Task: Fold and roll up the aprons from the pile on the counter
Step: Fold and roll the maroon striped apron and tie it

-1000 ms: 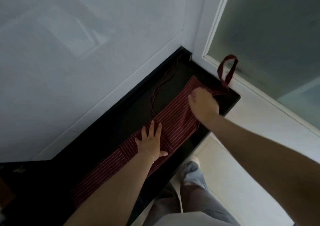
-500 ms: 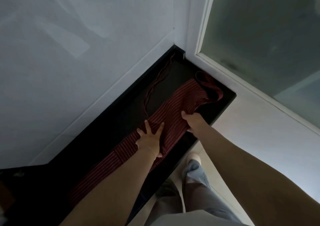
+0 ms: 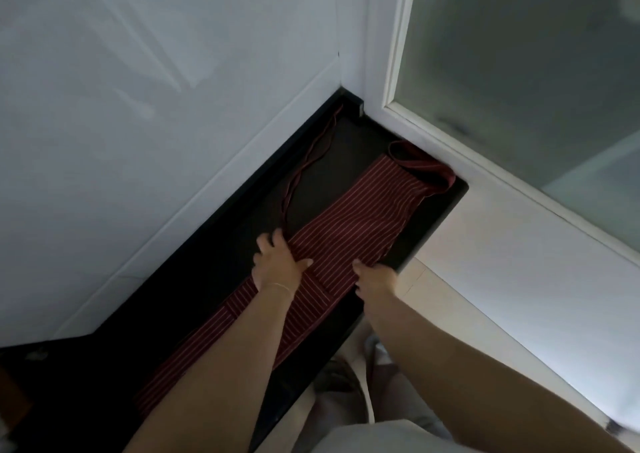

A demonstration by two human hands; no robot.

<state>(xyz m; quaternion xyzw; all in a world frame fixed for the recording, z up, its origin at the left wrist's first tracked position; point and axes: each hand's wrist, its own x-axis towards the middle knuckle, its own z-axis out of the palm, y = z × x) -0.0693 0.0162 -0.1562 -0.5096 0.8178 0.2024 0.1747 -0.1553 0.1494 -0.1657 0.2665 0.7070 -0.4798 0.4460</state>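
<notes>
A dark red apron (image 3: pixel 360 217) with thin white stripes lies folded into a long narrow strip along the black counter (image 3: pixel 207 272). Its neck loop (image 3: pixel 424 165) rests at the far end by the window frame, and a thin tie strap (image 3: pixel 304 172) curls over the counter toward the wall. My left hand (image 3: pixel 277 262) lies on the strip's wall-side edge where the strap meets it, fingers curled around the cloth. My right hand (image 3: pixel 374 276) grips the strip's near edge at the counter's front rim. My forearms cover part of the strip's lower half.
A white wall (image 3: pixel 156 123) runs along the counter's far side. A frosted glass window (image 3: pixel 536 64) in a white frame closes off the counter's end. Below the counter's front edge are pale floor (image 3: pixel 446 300) and my grey trousers (image 3: pixel 349 376).
My right hand let the neck loop drop at the far end and came back along the strip to its near edge. My left hand shifted from lying flat to the wall-side edge.
</notes>
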